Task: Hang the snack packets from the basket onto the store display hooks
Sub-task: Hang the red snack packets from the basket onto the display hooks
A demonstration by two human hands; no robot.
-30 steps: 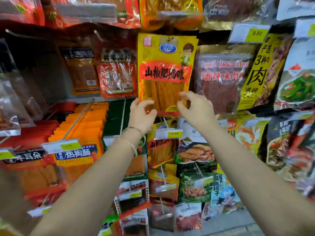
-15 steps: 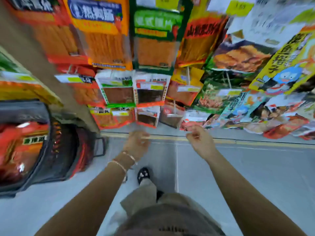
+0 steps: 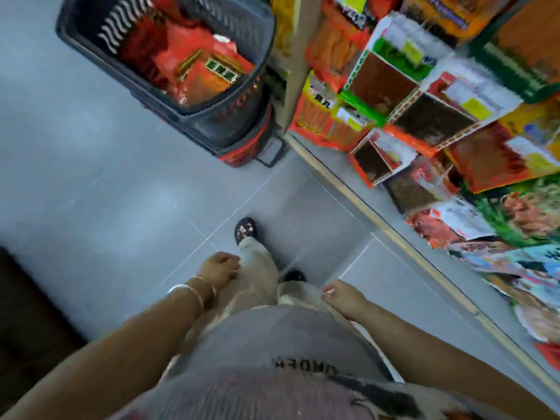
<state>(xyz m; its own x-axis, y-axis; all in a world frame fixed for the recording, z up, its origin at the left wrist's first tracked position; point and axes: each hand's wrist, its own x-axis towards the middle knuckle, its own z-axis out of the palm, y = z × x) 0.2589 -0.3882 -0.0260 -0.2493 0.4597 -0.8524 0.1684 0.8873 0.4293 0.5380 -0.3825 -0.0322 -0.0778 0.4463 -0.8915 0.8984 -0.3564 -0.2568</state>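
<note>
Both loosely curled and empty, left hand (image 3: 219,268) and right hand (image 3: 342,298) have dropped beside the trousers (image 3: 257,277).

Black mesh plastic basket (image 3: 218,128) stands on the grey floor (image 3: 91,177) at upper left, close beside the end of the display rack (image 3: 292,86). Red and orange snack packets (image 3: 197,65) lie heaped inside it, blurred. Mixed hanging packets (image 3: 391,86) fill the rack in rows at right.

Your basket (image 3: 236,116): black plastic, full of little holes | packets (image 3: 212,77) in it: shiny red wrap | floor (image 3: 91,177): smooth grey tiles, a bit shiny | your bracelets (image 3: 200,294): shiny metal
</note>
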